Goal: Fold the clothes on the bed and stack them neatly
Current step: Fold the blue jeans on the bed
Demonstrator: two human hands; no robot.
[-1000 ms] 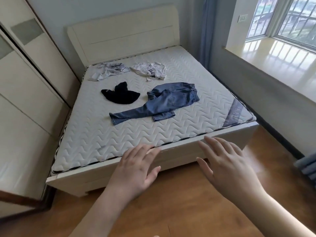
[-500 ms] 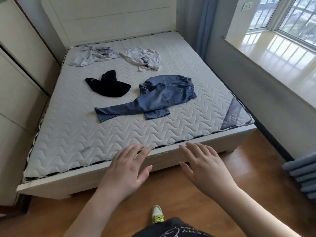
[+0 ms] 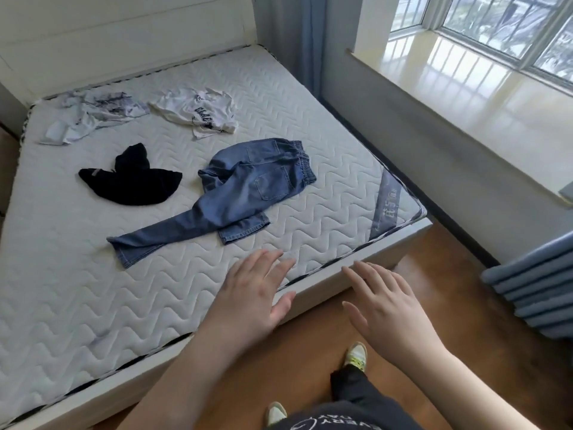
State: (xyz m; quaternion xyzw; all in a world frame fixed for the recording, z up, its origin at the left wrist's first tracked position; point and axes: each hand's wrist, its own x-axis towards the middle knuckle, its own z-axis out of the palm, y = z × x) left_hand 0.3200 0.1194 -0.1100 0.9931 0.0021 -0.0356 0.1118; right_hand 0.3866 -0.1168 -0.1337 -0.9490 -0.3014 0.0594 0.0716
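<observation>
While the person stood at the foot of the bed [image 3: 310, 287], both hands were stretched forward with nothing in them. Nearest the camera were a dark shirt [image 3: 341, 418] with pale printed lettering (seen upside down, not fully legible) and two light sneakers [image 3: 356, 356] on the wooden floor [image 3: 310, 342]. The left hand [image 3: 252, 301] hovered over the mattress edge, its fingers [image 3: 266, 259] straight and spread; the right hand [image 3: 383, 301] hung over the floor just off the bed frame, fingers likewise open and relaxed.

Beyond the hands, a pair of blue jeans [image 3: 238, 197] lay crumpled on the quilted mattress [image 3: 77, 290], one leg stretched toward the left. Just to their left sat a black garment [image 3: 133, 184] in a heap, apart from the jeans. A grey label strip [image 3: 384, 206] crossed the mattress corner, its writing too small to read.

Farther back, near the headboard [image 3: 124, 35], lay a white T-shirt [image 3: 201, 113] with dark block letters (creased, unreadable) and beside it a white patterned shirt [image 3: 93, 116]. A window sill [image 3: 480, 88] ran along the right.
</observation>
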